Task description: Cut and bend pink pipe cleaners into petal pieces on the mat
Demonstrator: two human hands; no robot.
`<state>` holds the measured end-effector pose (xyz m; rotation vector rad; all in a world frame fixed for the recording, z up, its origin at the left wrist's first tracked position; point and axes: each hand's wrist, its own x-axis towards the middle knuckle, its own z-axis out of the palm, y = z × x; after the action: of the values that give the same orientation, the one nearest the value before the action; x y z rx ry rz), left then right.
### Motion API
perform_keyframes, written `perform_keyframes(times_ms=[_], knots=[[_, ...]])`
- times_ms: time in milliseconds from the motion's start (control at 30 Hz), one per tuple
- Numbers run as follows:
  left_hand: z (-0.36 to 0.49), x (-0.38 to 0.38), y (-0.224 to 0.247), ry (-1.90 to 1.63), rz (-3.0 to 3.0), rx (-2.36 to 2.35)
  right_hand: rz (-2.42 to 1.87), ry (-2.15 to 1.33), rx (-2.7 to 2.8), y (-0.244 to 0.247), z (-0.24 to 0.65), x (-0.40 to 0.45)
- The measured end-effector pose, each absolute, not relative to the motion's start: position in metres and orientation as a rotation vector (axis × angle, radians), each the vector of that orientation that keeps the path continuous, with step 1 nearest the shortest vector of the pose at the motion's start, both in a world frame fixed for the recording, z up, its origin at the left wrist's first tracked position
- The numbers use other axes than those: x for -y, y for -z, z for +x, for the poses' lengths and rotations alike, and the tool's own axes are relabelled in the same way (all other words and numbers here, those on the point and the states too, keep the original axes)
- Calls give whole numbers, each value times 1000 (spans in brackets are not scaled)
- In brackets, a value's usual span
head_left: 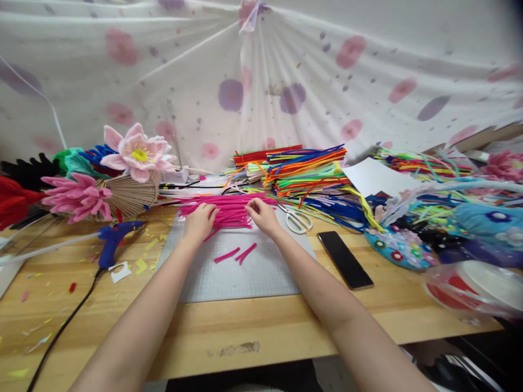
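A bundle of magenta pipe cleaners (231, 211) lies across the far part of a grey cutting mat (261, 277). Over the bundle's left end, my left hand (200, 220) has its fingers closed on pipe cleaners. At the right end my right hand (262, 216) is closed in a pinch on a pipe cleaner; its fingertips are small in view. Short bent pieces of magenta pipe cleaner (245, 253) rest on the mat nearer to me. White-handled scissors (297, 220) lie just right of my right hand.
A blue glue gun (114, 242) with a black cord lies at left, below pipe-cleaner flowers (139, 152). Coloured pipe-cleaner bundles (306, 169) are piled behind. A black phone (345, 259), a blue decorated piece (398, 247) and a clear plastic container (474, 288) are at right.
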<state>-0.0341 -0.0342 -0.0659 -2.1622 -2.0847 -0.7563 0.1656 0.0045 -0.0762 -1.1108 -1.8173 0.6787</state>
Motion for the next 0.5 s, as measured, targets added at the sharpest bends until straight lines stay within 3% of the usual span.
perform_keyframes(times_ms=[200,400,500], knots=[[-37,42,68,1001,-1844,2511,-1013,-738,1927,94,161,14],[-2,57,84,2243,-2000,2793,-968,-1136,1752,119,159,23],[18,69,89,2559,-2050,2836,-963,-1260,1628,120,159,21]])
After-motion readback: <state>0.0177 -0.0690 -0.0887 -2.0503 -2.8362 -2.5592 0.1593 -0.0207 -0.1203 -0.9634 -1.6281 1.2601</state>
